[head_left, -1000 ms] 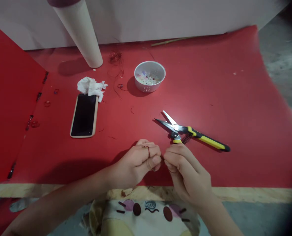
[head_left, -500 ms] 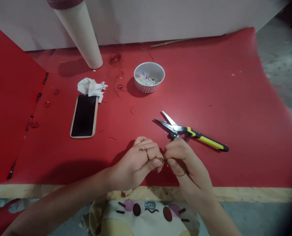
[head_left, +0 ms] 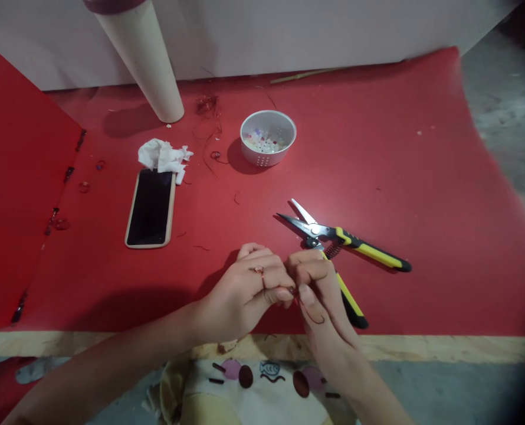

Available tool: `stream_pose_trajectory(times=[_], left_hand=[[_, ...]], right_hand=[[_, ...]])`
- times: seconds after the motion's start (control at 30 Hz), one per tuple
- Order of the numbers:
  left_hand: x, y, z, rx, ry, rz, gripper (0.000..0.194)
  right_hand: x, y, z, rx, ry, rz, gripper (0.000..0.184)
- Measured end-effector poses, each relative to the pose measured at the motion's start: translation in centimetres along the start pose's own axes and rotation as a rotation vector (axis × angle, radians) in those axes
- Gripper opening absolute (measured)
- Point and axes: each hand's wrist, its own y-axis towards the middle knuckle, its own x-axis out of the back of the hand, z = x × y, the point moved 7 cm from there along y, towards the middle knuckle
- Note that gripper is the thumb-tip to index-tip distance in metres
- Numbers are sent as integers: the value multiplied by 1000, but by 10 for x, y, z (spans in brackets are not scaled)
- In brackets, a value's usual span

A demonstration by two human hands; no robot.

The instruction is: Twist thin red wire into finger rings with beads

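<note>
My left hand (head_left: 256, 283) is closed, with a small dark reddish wire piece (head_left: 291, 290) pinched between thumb and forefinger. A wire ring (head_left: 259, 270) sits on one of its fingers. Right against it, my right hand (head_left: 320, 292) pinches the thin wire with thumb and bent forefinger. A loose end of the thin wire (head_left: 318, 321) curls over the right thumb. My fingers hide most of the piece between them. Just beyond the right hand lie spring-loaded snips (head_left: 314, 230) with yellow and black handles, blades apart; that hand partly covers the nearer handle.
A perforated metal bowl (head_left: 268, 160) holds small beads. A phone (head_left: 151, 209), crumpled tissue (head_left: 160, 156) and a pale tumbler (head_left: 145, 62) stand or lie to the left. Wire rings (head_left: 62, 224) and a wire tangle (head_left: 206, 104) rest on the red table cover (head_left: 422, 195).
My right hand has shifted left, closer to the left hand, its fingers now touching the left fingertips. More of the snips' nearer handle shows. The left hand has hardly moved.
</note>
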Motion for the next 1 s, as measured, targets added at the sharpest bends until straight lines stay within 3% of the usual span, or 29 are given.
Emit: stream_pose_trajectory(times=[0.37, 0.7, 1.0], left_hand=[[2, -1, -3, -39, 73, -41, 35], [-2, -3, -5, -65, 289, -35, 28], [-6, -1, 4, 103, 77, 138, 33]], right_hand=[[-8, 0, -4, -30, 161, 140, 15], [-7, 1, -8, 5, 98, 101, 18], [13, 14, 22, 276, -387, 276, 17]])
